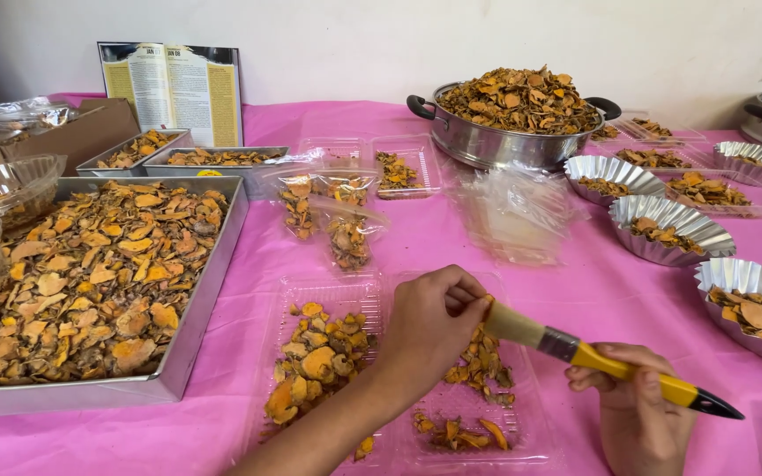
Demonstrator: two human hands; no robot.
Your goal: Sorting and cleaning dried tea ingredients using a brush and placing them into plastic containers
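My left hand (429, 324) hovers over a clear two-part plastic tray (399, 295) on the pink tablecloth. Its fingers are pinched shut on a small dried orange slice that barely shows at the fingertips. My right hand (637, 414) grips the yellow handle of a paintbrush (606, 363) with a black end. The tan bristles touch my left fingertips. The tray's left part holds a heap of dried orange-yellow slices (315, 366). A thinner scatter of slices (478, 370) lies in the right part, partly hidden under my left hand.
A big metal tray (191, 330) full of slices fills the left. Two smaller metal trays (222, 157), an open booklet (174, 88) and a cardboard box (90, 128) stand behind. A heaped steel pot (487, 145) sits at the back, fluted foil cups (668, 231) on the right, plastic bags (513, 211) mid-table.
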